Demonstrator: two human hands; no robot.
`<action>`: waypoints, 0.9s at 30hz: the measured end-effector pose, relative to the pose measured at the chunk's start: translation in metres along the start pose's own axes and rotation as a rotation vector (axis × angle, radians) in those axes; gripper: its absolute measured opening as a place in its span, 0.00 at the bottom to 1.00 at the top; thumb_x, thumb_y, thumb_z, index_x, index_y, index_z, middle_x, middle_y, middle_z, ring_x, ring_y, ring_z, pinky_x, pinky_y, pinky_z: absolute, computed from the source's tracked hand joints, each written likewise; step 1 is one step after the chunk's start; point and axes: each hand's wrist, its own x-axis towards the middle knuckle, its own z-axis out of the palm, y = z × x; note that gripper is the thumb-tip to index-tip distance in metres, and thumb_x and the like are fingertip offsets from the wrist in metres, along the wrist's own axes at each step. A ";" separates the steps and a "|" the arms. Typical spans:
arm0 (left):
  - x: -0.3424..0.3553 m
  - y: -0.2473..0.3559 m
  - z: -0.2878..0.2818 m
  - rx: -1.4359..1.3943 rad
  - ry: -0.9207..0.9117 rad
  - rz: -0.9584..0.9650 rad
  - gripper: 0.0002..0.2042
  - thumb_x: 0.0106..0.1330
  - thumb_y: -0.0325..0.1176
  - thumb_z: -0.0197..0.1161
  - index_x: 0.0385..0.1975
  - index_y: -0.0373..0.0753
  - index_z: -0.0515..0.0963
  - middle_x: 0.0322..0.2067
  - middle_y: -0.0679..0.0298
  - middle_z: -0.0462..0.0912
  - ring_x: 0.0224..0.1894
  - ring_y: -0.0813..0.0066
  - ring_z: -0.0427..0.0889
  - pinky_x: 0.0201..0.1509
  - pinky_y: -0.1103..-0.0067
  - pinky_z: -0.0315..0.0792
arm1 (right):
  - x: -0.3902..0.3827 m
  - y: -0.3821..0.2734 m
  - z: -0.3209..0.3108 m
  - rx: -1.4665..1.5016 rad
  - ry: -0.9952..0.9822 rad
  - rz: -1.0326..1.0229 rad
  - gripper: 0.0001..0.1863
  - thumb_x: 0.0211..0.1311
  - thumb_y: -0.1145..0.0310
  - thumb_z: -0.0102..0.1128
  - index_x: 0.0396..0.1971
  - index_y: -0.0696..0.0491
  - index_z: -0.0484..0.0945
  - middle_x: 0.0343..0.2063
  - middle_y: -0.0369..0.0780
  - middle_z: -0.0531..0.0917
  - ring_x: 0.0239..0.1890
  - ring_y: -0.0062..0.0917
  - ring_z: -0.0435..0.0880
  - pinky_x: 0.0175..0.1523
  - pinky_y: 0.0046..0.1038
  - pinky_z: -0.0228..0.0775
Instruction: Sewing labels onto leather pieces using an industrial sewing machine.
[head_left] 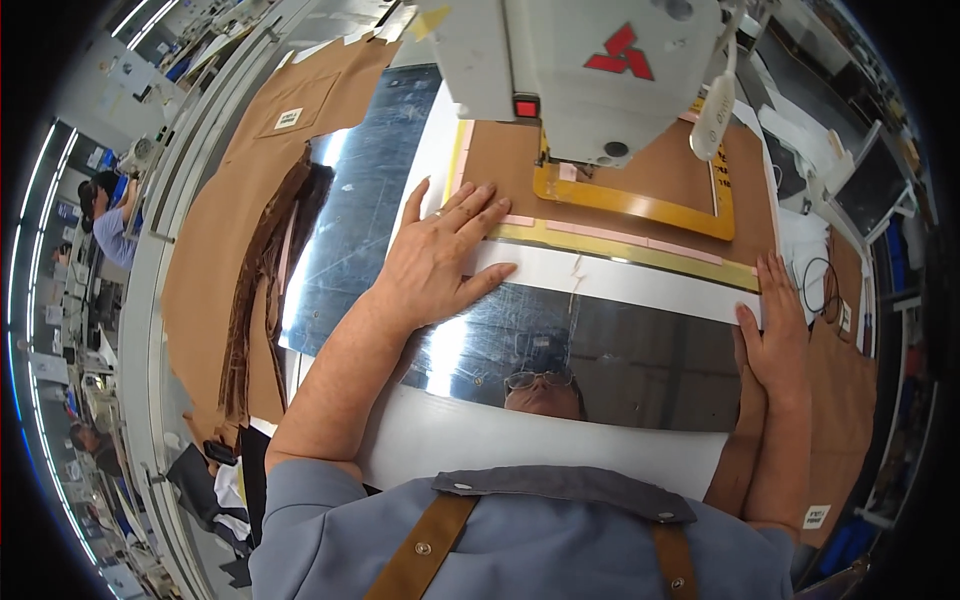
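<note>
My left hand (432,255) lies flat with fingers spread on the near left corner of a white template sheet (640,290). Its fingertips reach onto a brown fabric piece (620,185), which is edged by yellow and pink strips (680,248). At the sheet's near right corner rests my right hand (778,325), fingers stretched forward and thumb apart. A yellow clamp frame (640,212) sits over the fabric, under the head of a sewing machine (610,75). What lies beneath the machine head is partly hidden.
Shiny metal plates (650,375) cover the table before me and to the left. Brown fabric pieces (215,270) with dark cut edges are stacked at left; more brown fabric (840,420) hangs at right. A white handle-like control (713,118) dangles beside the machine. Another person (110,220) sits far left.
</note>
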 end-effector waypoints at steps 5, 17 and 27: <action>-0.002 -0.004 0.005 -0.009 0.023 0.034 0.32 0.68 0.57 0.56 0.66 0.41 0.71 0.67 0.53 0.71 0.72 0.59 0.66 0.78 0.52 0.41 | 0.002 0.000 0.001 -0.014 0.010 -0.039 0.31 0.71 0.55 0.54 0.66 0.61 0.67 0.66 0.54 0.70 0.71 0.47 0.65 0.73 0.43 0.56; -0.004 -0.014 0.008 -0.049 0.023 -0.063 0.41 0.63 0.62 0.57 0.66 0.33 0.69 0.66 0.47 0.70 0.73 0.57 0.64 0.80 0.55 0.40 | 0.002 0.000 0.002 -0.006 0.022 -0.018 0.30 0.71 0.56 0.55 0.65 0.61 0.69 0.65 0.54 0.71 0.70 0.47 0.67 0.73 0.43 0.57; -0.002 -0.009 0.000 -0.009 0.023 -0.095 0.40 0.60 0.62 0.60 0.65 0.36 0.71 0.66 0.51 0.72 0.73 0.57 0.65 0.79 0.54 0.40 | 0.003 -0.004 -0.001 -0.024 0.046 0.020 0.29 0.70 0.55 0.57 0.63 0.59 0.72 0.63 0.52 0.74 0.69 0.46 0.69 0.72 0.41 0.60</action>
